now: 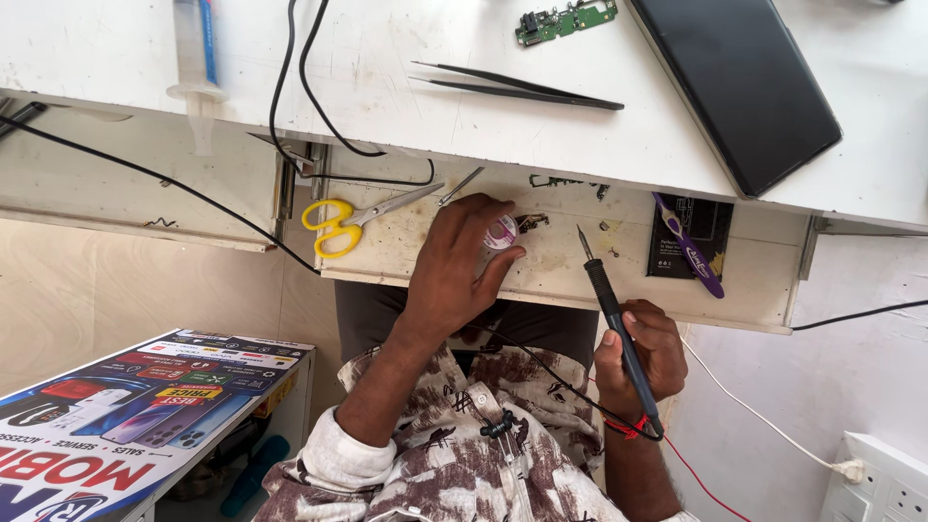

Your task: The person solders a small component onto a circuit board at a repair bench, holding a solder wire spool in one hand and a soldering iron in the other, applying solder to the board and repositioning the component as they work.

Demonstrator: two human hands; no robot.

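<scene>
**Two Hands at the Open Drawer**

The person's left hand (459,261) reaches into the open drawer (561,266) under the white table (387,68). Its fingers are curled around a small round spool (502,232) that is white and pink. The spool sits at the fingertips, between the thumb below and the other fingers above. It is near the middle of the drawer. A tiny dark bit (532,221) lies just beside the spool.

The person's right hand (643,358) is closed tight around the black handle of a soldering iron (609,300). The iron stands up out of the fist and leans a little. Its thin metal tip points up over the drawer, to the right of the spool and apart from it. A black cord runs from the bottom of the iron across the person's patterned shirt (454,454).

Yellow scissors (353,220) lie in the drawer, to the left of the left hand. A purple toothbrush (688,246) lies on a black card at the right end of the drawer, well apart from both hands.

On top of the table are black tweezers (517,87), a small green circuit board (565,19), a dark phone (744,82) lying flat, and a clear syringe (196,58) with a blue part.

A white power strip (884,483) is at the bottom right.
</scene>
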